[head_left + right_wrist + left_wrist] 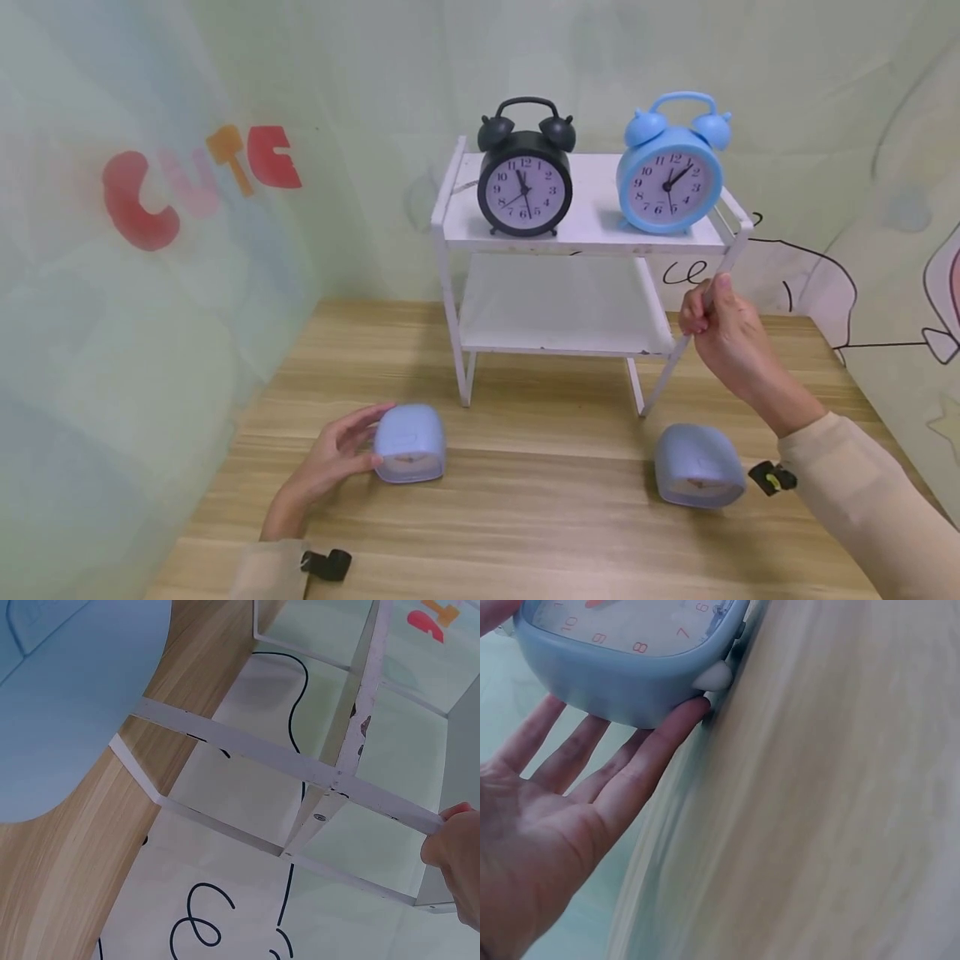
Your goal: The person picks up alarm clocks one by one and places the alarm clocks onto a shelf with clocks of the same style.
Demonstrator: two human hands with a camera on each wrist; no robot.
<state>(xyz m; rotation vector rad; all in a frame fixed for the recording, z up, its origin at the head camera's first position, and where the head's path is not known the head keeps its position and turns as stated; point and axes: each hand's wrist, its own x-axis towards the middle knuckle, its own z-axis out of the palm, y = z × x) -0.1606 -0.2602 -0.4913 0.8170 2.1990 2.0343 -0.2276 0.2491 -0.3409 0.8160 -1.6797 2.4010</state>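
Note:
A small light blue clock (408,427) with rounded corners stands on the wooden table. My left hand (330,457) holds it from its left side, thumb near the front and fingers toward the back. Red numerals on its face show in the left wrist view, where the fingers (641,769) lie along the casing. With my right hand (729,337) I grip the front right leg (663,383) of a white two-tier rack (573,296). That hand (459,862) is partly cut off in the right wrist view.
On the rack's top shelf stand a black twin-bell alarm clock (525,192) and a bright blue one (670,187). A second rounded blue clock (697,462) sits on the table (525,533) below my right forearm. Printed backdrops (217,350) border the table.

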